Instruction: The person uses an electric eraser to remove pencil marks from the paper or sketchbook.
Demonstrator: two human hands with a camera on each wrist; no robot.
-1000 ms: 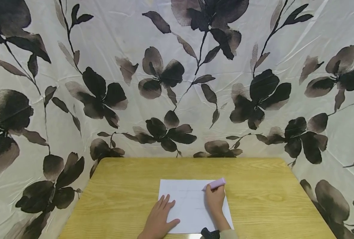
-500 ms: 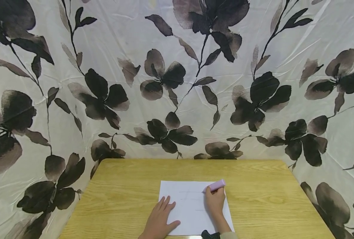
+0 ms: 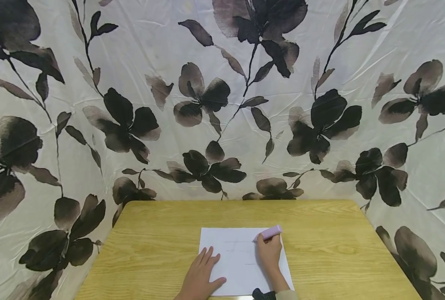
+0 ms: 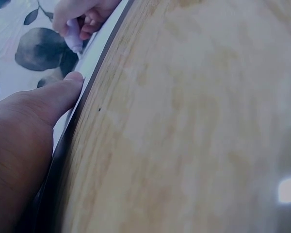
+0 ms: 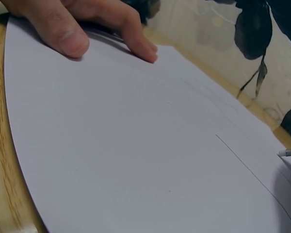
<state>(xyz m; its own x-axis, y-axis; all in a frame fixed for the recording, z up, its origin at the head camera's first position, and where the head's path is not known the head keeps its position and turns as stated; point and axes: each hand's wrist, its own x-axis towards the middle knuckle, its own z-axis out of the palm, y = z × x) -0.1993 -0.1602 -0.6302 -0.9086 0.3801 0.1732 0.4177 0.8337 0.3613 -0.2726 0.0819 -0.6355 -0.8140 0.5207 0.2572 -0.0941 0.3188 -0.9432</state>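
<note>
A white sheet of paper [image 3: 238,277] with several thin drawn lines lies on the wooden table [image 3: 147,233]. My left hand [image 3: 201,273] rests flat on its left side, fingers spread and thumb pointing inward. Near the upper right corner, my right hand [image 3: 270,254] grips a thick lilac correction pen [image 3: 269,232], its tip at the right end of the top line. In the right wrist view the pale narrow tip [image 5: 284,153] is at the paper near the right edge. The left wrist view shows the pen [image 4: 73,39] held tilted, tip down, beyond my left thumb [image 4: 63,94].
A pale curtain [image 3: 162,137] printed with dark flowers hangs behind the table and along both sides. A black strap [image 3: 263,294] is on my right wrist beside a beige sleeve [image 3: 286,295]. The table's front edge [image 4: 82,102] runs beneath my left hand.
The head view shifts slightly. Both hands keep their places on the paper, and the correction pen's tip stays at the end of the top line with barely any visible movement.
</note>
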